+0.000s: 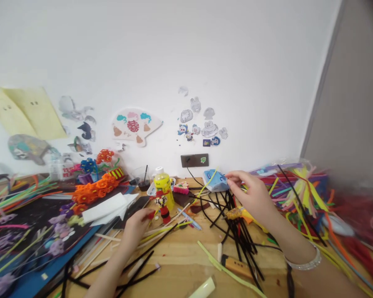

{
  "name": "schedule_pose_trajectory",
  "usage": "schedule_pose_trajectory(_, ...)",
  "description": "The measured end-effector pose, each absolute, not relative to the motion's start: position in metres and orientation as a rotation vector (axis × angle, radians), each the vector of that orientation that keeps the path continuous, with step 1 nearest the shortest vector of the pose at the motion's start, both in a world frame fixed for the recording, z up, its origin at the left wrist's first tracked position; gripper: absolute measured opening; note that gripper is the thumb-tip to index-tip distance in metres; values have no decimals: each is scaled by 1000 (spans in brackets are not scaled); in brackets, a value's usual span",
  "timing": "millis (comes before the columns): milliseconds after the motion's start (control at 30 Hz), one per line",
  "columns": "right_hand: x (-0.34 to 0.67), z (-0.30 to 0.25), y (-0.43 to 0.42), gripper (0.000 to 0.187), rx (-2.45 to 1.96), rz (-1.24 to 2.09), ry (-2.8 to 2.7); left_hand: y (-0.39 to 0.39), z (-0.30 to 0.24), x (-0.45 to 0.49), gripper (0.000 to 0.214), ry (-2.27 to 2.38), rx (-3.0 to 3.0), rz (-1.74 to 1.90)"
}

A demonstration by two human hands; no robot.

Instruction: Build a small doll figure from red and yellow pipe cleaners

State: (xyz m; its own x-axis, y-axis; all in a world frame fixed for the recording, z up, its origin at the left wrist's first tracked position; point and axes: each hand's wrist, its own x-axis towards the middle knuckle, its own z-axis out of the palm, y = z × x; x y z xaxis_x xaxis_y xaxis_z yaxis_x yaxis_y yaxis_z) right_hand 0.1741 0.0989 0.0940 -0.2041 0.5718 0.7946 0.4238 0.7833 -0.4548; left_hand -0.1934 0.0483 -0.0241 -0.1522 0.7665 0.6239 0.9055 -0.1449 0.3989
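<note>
My left hand [136,227] is closed, its fingertips on a red bit at the side of a small red, black and white figure [165,216]. The figure is upright in front of a yellow bottle [163,182] with a white cap. My right hand [251,191] reaches further back, thumb and fingers pinched at the right edge of a blue soft packet [216,182]. A yellow pipe cleaner [209,182] crosses the packet. Below my right hand lies a bundle of black pipe cleaners [240,240]. The undersides of my fingers are hidden.
Orange pipe-cleaner flowers [95,188] and folded white paper [107,208] are at the left. Many coloured pipe cleaners [301,194] pile up at the right. An orange-handled tool [238,266] and a pale stick [203,288] lie near the front. A socket strip [194,160] is on the wall.
</note>
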Motion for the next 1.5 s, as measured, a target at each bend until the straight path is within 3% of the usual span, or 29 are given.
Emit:
schedule_pose_trajectory(500, 171, 97, 93, 13, -744, 91, -1882, 46, -13, -161, 16, -1821, -1920, -722)
schedule_pose_trajectory(1500, 172, 99, 91, 13, -707, 41, -1925, 46, -18, -161, 22, -1582, -1875, -392)
